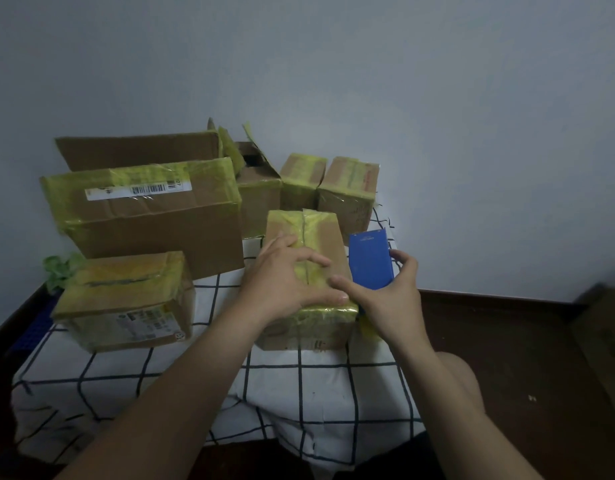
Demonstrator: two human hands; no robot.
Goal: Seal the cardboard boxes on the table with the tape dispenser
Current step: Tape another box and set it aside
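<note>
a small box [328,244] sits mid-table, its top seam already banded in yellowish tape [299,220]. the left hand [281,275] lies flat on the lid, fingers straight and pressing across the seam. the right hand [389,292] grips the blue tape dispenser [370,261] just beside the box's right edge, fingers curled behind it, thumb reaching to the lid's near corner. to seal well, the flaps likely need holding shut while the dispenser is drawn along the seam in one steady pull, then the strip rubbed down over both ends. around it stand a large box [143,223], a front-left box [126,299], an open box [257,188] and two back boxes [347,195]. a white grid-patterned cloth [299,379] covers the table, with a crumpled green scrap [60,268] at its left. behind is a plain grey wall [437,98], with dark floor [506,341] at right.
</note>
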